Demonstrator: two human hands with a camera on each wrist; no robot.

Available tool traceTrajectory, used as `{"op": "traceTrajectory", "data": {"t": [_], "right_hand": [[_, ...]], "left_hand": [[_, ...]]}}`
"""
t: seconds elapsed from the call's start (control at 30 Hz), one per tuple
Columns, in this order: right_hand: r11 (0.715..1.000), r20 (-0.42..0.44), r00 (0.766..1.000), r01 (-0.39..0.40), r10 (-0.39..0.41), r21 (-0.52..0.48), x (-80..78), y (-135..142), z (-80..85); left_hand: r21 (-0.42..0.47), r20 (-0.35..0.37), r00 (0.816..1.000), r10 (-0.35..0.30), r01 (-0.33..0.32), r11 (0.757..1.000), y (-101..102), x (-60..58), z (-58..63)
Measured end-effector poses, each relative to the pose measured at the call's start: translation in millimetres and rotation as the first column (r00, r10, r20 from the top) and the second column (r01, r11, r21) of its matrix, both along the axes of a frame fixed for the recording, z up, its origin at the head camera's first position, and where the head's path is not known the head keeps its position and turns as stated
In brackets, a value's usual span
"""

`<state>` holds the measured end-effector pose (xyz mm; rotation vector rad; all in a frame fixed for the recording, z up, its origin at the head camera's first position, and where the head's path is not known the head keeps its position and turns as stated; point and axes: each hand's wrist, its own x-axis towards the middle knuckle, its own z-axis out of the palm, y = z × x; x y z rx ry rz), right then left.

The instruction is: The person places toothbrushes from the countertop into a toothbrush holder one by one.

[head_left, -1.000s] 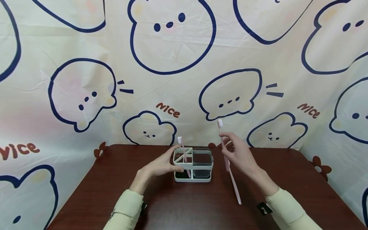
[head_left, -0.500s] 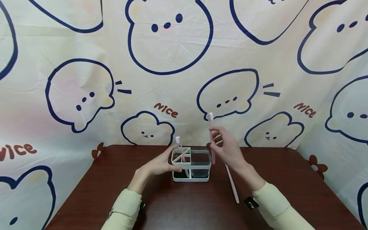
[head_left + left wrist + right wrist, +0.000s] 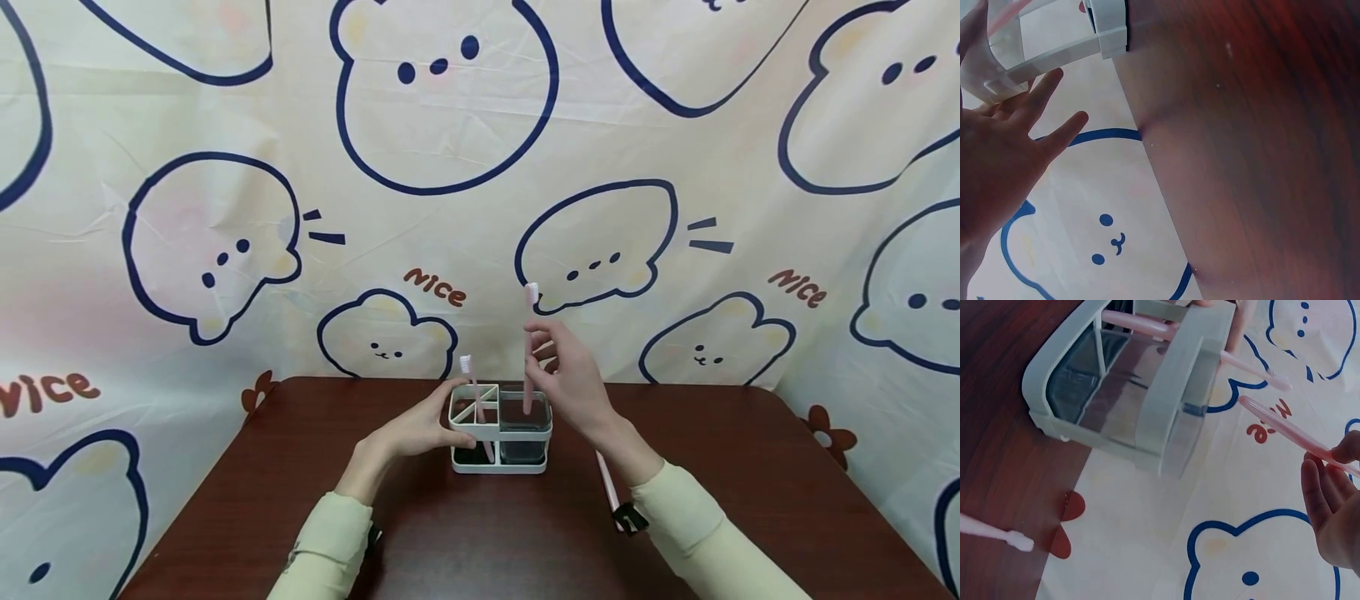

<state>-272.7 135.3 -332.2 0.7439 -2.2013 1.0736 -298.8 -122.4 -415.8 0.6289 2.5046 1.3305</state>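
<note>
A white toothbrush holder (image 3: 517, 436) with divided slots on its left and a clear cup on its right stands on the table. My left hand (image 3: 408, 431) grips its left side, thumb in front and fingers behind. One pink toothbrush (image 3: 480, 408) leans in a left slot, bristles up. Between thumb and fingertips, my right hand (image 3: 576, 383) pinches a second pink toothbrush (image 3: 527, 398) upright, bristles up. Its handle end overlaps the cup side in the head view; in the right wrist view this handle (image 3: 1279, 424) is above and apart from the holder's top.
Another pink toothbrush (image 3: 607, 479) lies on the dark brown table (image 3: 465, 542), partly hidden under the right wrist. A cartoon-printed cloth (image 3: 420, 233) hangs behind the table's back edge. Black wrist cameras (image 3: 628, 518) sit below the sleeves.
My right hand has moved left with its toothbrush, from beside the holder to over its right part, and the brush has become more upright. My left hand keeps its grip on the holder.
</note>
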Motion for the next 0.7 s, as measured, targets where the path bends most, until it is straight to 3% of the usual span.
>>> {"op": "traceTrajectory", "data": {"t": [0.7], "right_hand": [[1.000,-0.019,1.000,-0.003,0.004,0.019,-12.5,-38,-18.2]], "left_hand": [[0.038,0.010,1.000,-0.029,0.028,0.999,1,-2.5,-2.3]]}}
